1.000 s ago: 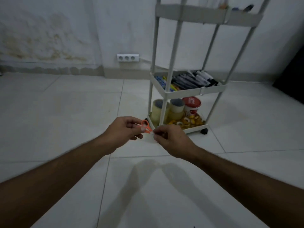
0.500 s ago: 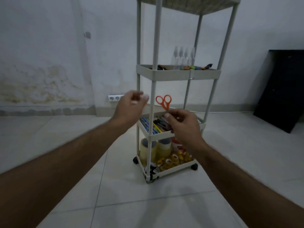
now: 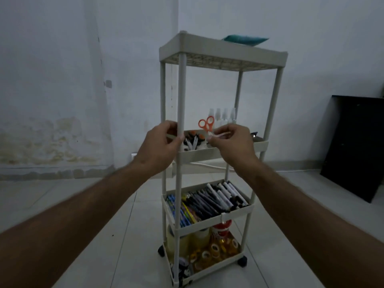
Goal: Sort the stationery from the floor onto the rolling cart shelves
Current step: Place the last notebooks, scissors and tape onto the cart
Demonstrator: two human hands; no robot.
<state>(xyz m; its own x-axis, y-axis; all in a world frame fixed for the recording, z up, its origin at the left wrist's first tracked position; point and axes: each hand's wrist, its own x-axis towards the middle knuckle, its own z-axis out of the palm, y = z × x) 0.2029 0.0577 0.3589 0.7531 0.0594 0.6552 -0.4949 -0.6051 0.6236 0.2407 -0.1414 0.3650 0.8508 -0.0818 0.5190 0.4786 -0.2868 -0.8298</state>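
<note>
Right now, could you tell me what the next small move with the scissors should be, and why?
Probably lower the scissors into the tray and let go: the right hand pinches them blades-down just above it, where other scissors already lie.

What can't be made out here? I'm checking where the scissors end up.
Head view only:
- Scissors: blades hidden behind the right hand.
- Top shelf: seen from below; only a teal edge shows.
- Second shelf: contents dim, blurred, partly behind left hand.
</note>
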